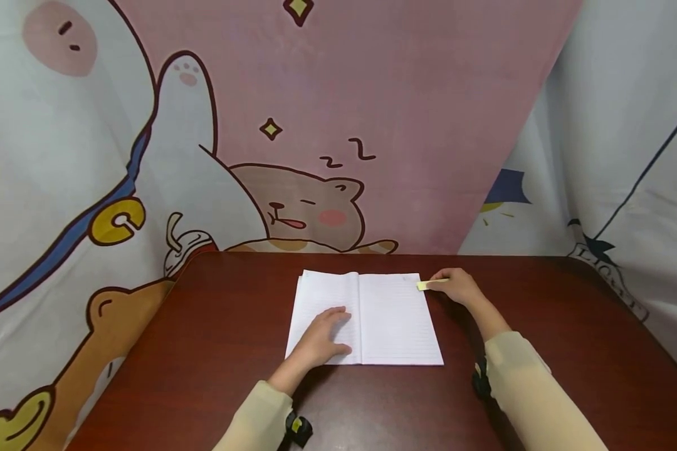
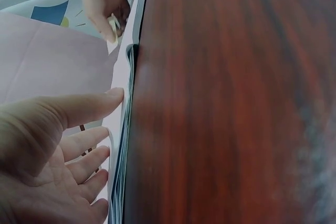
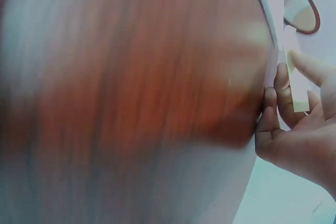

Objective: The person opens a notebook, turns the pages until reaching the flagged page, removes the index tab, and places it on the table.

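Observation:
An open notebook [image 1: 392, 319] with white lined pages lies flat on the table. My left hand [image 1: 321, 338] rests on its left page with fingers spread, and the left wrist view shows the thumb and fingertips at the paper [image 2: 119, 82]. At the notebook's upper right corner, my right hand [image 1: 457, 286] pinches a narrow pale yellow strip [image 1: 423, 285] between thumb and fingers. One end of this strip overlaps the right page's edge in the head view. In the right wrist view the strip [image 3: 298, 85] shows as thin and flat, with the other fingers curled behind it.
The dark red-brown wooden table [image 1: 231, 313] extends around the notebook on all sides. Behind it hangs a cloth backdrop [image 1: 429, 125] with cartoon animals, meeting the table's back edge. Both forearms carry a black wrist device [image 1: 299, 428] over cream sleeves.

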Demonstrator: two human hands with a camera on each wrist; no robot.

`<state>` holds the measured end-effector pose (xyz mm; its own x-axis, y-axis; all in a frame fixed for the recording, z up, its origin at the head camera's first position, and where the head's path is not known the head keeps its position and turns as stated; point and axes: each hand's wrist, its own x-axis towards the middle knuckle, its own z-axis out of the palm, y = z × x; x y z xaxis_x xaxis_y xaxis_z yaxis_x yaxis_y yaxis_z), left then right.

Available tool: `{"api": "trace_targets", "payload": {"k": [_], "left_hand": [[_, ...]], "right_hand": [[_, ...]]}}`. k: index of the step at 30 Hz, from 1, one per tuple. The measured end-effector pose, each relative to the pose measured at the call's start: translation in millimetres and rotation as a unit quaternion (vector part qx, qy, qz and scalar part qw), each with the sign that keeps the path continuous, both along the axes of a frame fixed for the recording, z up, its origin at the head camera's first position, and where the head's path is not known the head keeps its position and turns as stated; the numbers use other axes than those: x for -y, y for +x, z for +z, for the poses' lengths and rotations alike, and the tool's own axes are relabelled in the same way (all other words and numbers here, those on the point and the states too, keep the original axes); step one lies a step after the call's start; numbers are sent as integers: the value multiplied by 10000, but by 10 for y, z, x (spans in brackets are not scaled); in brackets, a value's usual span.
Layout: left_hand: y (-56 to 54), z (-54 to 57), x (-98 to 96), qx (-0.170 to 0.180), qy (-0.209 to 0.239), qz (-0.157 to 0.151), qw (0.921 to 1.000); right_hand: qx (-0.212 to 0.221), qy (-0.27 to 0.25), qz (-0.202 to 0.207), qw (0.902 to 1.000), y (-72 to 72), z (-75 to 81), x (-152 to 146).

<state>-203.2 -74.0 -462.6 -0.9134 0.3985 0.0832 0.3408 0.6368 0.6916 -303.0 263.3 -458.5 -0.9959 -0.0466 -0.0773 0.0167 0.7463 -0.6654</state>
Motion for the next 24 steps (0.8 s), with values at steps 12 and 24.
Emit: {"api": "trace_targets", "payload": {"k": [12, 24], "left_hand": [[7, -13, 6, -185, 26, -80, 9998], [12, -22, 12, -173, 29, -90, 9998]], "right_hand": [[297, 511, -421, 9974, 167, 104, -349], [0, 531, -326, 9981, 118, 1, -408]]}}
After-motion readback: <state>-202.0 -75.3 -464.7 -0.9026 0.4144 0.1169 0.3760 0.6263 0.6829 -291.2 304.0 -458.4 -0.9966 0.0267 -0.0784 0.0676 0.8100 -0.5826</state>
